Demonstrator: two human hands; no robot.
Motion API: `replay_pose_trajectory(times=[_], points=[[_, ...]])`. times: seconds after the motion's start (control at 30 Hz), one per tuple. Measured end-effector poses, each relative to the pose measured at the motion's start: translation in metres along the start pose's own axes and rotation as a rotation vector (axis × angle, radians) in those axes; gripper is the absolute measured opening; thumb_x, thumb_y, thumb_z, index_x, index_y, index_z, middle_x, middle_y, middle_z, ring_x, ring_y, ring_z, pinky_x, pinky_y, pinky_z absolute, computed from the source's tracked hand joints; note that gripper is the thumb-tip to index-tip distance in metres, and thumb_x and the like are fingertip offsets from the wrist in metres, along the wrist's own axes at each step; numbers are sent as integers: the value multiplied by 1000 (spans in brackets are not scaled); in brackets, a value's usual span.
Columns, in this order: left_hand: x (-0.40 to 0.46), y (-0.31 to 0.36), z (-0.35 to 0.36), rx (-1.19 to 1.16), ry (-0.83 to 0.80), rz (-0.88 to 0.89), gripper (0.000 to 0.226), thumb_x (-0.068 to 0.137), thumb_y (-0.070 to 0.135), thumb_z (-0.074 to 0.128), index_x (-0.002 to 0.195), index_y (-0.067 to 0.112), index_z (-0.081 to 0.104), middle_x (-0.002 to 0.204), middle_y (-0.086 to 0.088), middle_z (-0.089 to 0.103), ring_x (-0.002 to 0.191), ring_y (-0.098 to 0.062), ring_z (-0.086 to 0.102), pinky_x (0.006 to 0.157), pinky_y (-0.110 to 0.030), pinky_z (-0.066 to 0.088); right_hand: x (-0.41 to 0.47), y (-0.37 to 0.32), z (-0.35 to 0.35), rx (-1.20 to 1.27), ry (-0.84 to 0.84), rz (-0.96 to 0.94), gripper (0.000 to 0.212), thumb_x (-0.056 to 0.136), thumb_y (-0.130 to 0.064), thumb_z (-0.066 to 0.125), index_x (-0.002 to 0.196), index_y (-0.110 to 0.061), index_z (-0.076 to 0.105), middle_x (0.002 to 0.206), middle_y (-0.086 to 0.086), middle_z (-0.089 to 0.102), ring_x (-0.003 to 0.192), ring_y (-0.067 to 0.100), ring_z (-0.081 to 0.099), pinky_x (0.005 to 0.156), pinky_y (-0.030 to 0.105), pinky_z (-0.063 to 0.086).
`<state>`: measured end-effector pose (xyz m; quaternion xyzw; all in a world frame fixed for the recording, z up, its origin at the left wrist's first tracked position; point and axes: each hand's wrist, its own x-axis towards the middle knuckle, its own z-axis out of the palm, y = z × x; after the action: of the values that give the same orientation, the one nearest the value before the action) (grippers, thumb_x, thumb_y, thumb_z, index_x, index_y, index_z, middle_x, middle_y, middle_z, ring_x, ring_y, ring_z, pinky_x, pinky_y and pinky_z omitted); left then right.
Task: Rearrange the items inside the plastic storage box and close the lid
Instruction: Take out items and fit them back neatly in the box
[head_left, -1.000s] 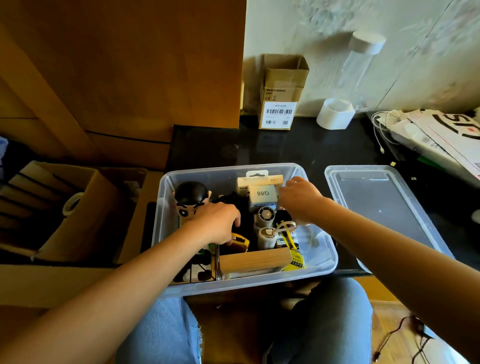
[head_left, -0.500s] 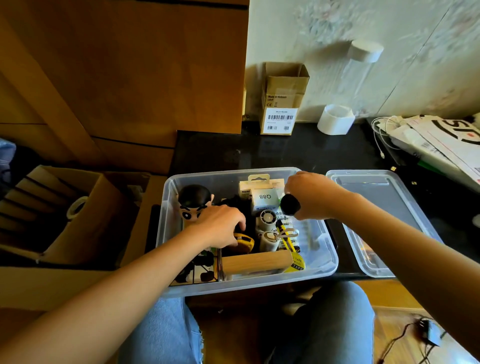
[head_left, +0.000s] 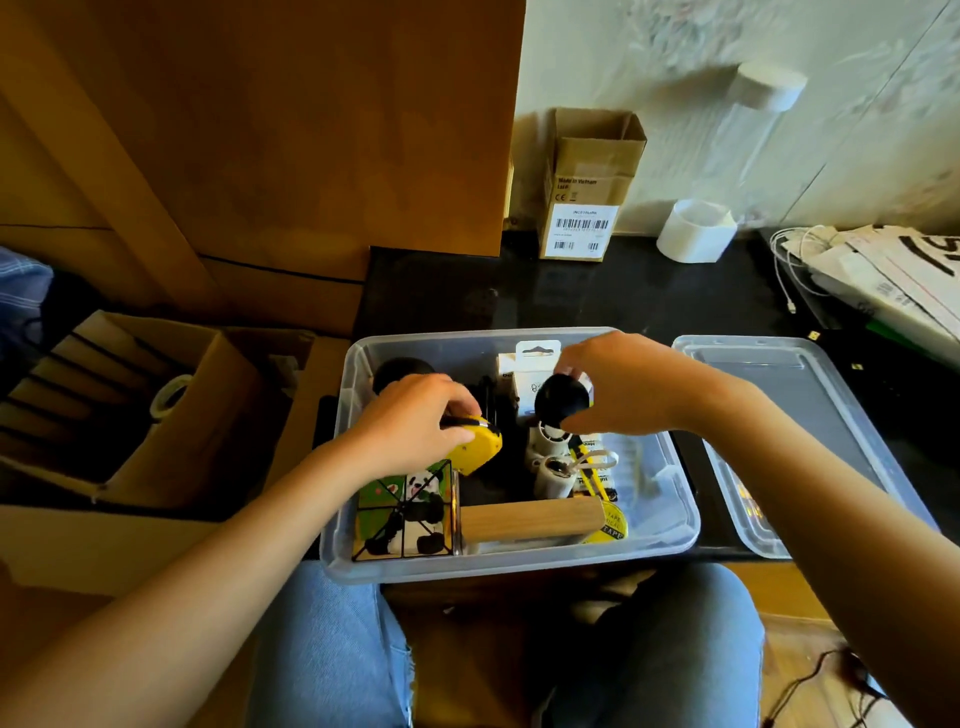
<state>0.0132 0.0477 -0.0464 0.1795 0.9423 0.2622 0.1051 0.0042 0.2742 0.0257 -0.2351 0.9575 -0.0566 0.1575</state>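
The clear plastic storage box (head_left: 675, 535) sits open in front of my knees. Its clear lid (head_left: 810, 415) lies flat to the right of it. My left hand (head_left: 410, 423) grips a yellow tape measure (head_left: 475, 449) lifted over the box's left half. My right hand (head_left: 618, 387) holds a round black object (head_left: 561, 405) above the box's middle. Inside lie a panda-print box (head_left: 410, 512), a wooden block (head_left: 530, 519), small white canisters (head_left: 550, 467), a yellow tape roll (head_left: 613, 522) and white packets (head_left: 537, 358) at the back.
An open cardboard box (head_left: 587, 182) and a white tape roll (head_left: 696, 231) stand at the wall behind. Papers and white cables (head_left: 872, 275) pile at the right. A cardboard carton (head_left: 130, 405) with a tape roll sits to the left. My knees are below the box.
My left hand has lifted the yellow tape measure out from among the items. My right hand has picked up the round black object and raised it over the box's middle.
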Motion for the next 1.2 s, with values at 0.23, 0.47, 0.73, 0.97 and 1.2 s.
replay_pose_trajectory(times=[0.23,0.47,0.73,0.97,1.2], points=[[-7,-9,-5,-288,140,-32,21,88,15,65,108,17,64,103,4,60,101,-14,58,92,-38,50,16,-11,21,5,-163,-76,41,81,-46,64,110,-16,63,104,4,65,93,21,59,83,30,51],[-4,-13,-7,-505,324,-99,17,95,13,55,111,18,57,108,1,60,105,-15,57,75,-8,43,32,-22,49,79,-316,-137,45,82,-40,66,118,-14,59,107,4,68,91,18,64,84,27,51],[-6,-13,1,-573,449,-89,20,97,15,50,115,17,59,113,-2,60,102,-13,56,70,-8,46,46,-39,71,-131,-165,-330,46,79,-36,68,121,-27,51,104,0,62,93,19,56,68,25,39],[-3,-6,6,-532,497,-55,23,97,17,51,118,16,60,109,7,60,104,-8,56,83,-14,47,55,-49,87,-428,-146,-490,34,89,-8,56,122,-10,49,93,8,65,83,29,63,58,30,34],[0,-5,11,-511,462,-45,26,98,21,50,122,18,59,112,9,59,108,-14,57,90,-46,51,63,-50,102,-544,-149,-489,29,92,-6,50,121,-4,49,99,9,67,90,29,65,62,31,40]])
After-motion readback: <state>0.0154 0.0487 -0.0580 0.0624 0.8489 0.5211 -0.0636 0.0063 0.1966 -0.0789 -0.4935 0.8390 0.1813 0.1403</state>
